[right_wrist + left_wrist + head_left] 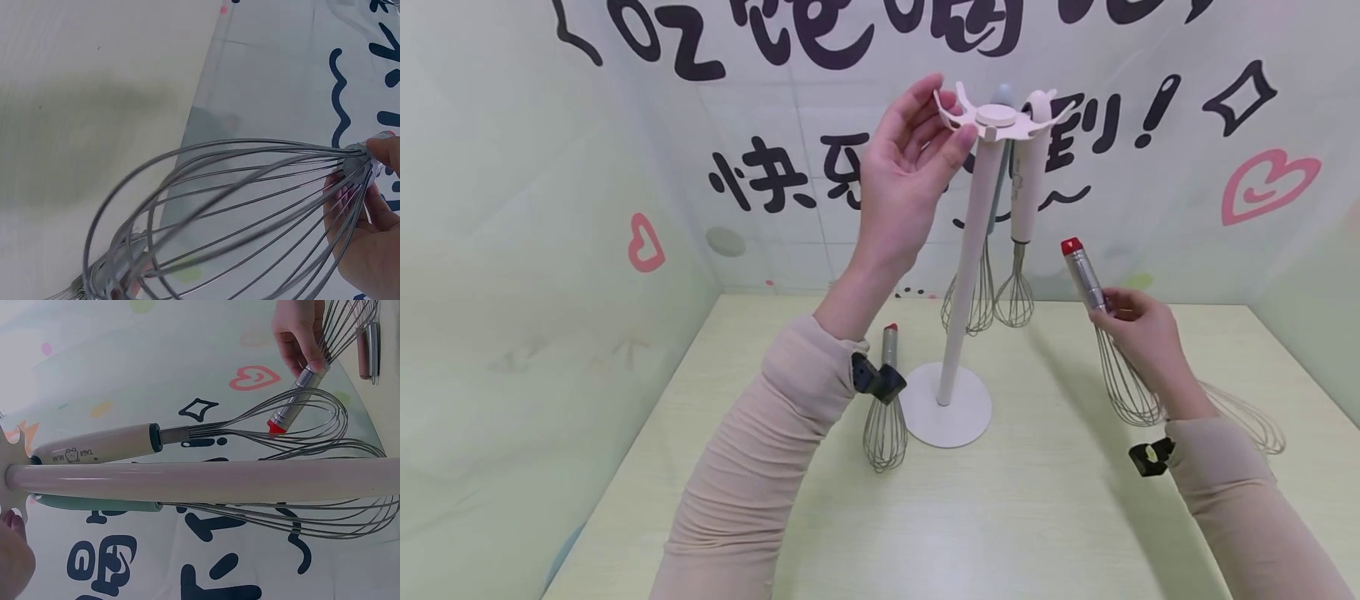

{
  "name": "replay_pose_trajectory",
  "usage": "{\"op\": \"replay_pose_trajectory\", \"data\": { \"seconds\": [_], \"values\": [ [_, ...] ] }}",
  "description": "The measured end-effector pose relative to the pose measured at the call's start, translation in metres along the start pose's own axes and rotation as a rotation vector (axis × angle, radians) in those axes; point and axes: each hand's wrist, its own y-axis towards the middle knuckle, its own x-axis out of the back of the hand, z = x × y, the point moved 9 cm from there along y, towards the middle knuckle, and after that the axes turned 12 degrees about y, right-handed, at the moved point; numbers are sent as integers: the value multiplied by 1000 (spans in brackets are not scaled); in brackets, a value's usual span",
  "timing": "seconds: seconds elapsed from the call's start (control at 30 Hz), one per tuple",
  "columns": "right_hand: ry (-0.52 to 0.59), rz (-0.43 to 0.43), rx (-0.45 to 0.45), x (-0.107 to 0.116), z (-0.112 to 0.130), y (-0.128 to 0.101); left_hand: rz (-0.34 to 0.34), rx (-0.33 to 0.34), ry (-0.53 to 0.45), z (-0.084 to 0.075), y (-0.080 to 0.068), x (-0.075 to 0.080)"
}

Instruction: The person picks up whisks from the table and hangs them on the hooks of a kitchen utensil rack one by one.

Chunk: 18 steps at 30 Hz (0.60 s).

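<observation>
A white rack [967, 275] stands on a round base, with a ring of hooks at its top. My left hand [906, 167] grips the hook ring, its thumb at the front and its fingers curled at the left side. From the hooks hang a cream-handled whisk [1028, 196] and a green-handled whisk [100, 502], partly behind the post. Right of the rack, my right hand [1138, 333] holds a silver whisk [1084, 275] with a red handle end pointing up. The right wrist view shows its wire loops [219, 187] close up, with the fingers round the lower handle.
Another silver whisk [886, 433] with a red end lies left of the rack base [946, 425], partly covered by the left wrist camera. A further whisk [1251, 421] lies on the table behind the right forearm. A printed cloth wall [775, 250] closes off the back.
</observation>
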Motion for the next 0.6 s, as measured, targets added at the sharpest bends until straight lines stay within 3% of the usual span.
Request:
{"op": "replay_pose_trajectory", "data": {
  "seconds": [0.37,0.6],
  "values": [
    [57,-17,27,3,28,-4,-39,-4,1,-1,-1,-1],
    [98,-45,64,6,48,-6,-55,-50,-5,-2,-2,-3]
  ]
}}
